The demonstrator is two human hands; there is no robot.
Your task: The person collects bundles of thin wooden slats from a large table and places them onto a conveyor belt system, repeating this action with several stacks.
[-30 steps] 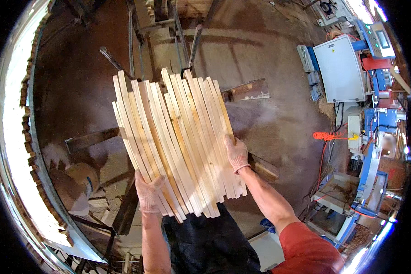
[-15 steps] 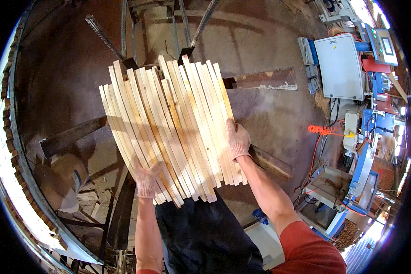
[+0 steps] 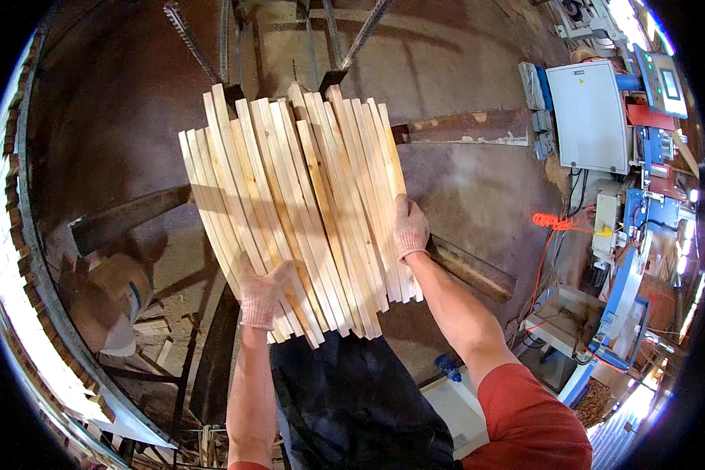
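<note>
A wide row of pale wooden strips (image 3: 298, 211) lies side by side in front of me, their ends uneven at top and bottom. At the near left of the row my gloved left hand (image 3: 260, 294) grips the strips, its thumb stretched over their top faces. My gloved right hand (image 3: 411, 227) clasps the right edge, the thumb pointing up along the outermost strip. Most of the fingers of both hands are hard to see. The row's far end is beside two dark upright metal bars (image 3: 358, 35); what lies beneath the strips is hidden.
Dark beams (image 3: 129, 218) stick out at left, and another beam (image 3: 474, 270) at right. A grey control cabinet (image 3: 587, 117) and blue machinery stand at far right, with a coiled orange hose (image 3: 552, 222). A brown roll-like object (image 3: 117, 294) is at lower left.
The strips and both hands have shifted slightly up and to the right in the picture. The background bars have moved the same way. Both hands keep their hold.
</note>
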